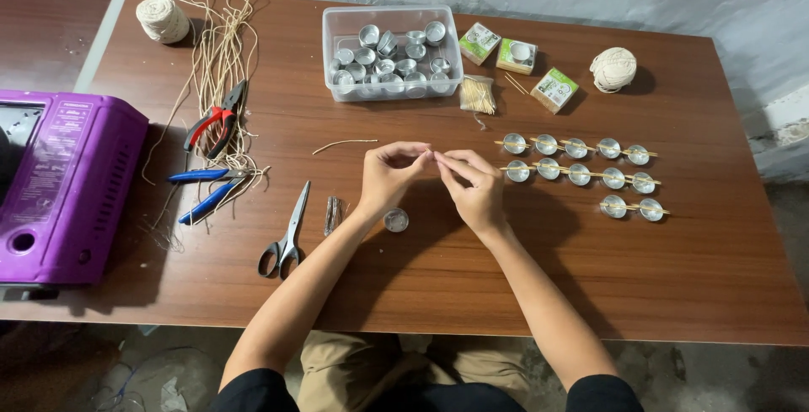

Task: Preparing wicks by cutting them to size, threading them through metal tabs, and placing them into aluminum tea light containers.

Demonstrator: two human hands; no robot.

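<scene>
Pale thread or wick piece: we pinch something thin and small between the fingertips of both hands, above the middle of the bench (691,294); it is too small for us to tell more.
Left hand (389,174): our fingers are curled, thumb and forefinger closed on the small piece.
Right hand (474,186): pinched the same way, its fingertips touching those of the left.
Single metal cup (396,220): one, on the bench just below our left hand, between our wrists.
Cups with sticks (581,173): we count twelve small metal cups to the right of our hands, in three rows of five, five and two, with thin wooden sticks laid across them.
Clear plastic tub (333,75): one, beyond our hands, holding many more empty metal cups; we cannot count them exactly.
Small boxes (554,89): three, green and tan, right of the tub.
Bundle of sticks (478,94): one, just beside the tub.
Balls of string (613,68): two, one at the far right, one at the far left corner (162,19).
Cut cords (221,50): a loose heap at the left; one short piece (344,144) lies apart near our left hand.
Pliers: two, one red-handled (216,122), one blue-handled (205,188).
Scissors (288,235): one pair, left of our left forearm.
Purple appliance (63,184): one, at the left edge.
</scene>
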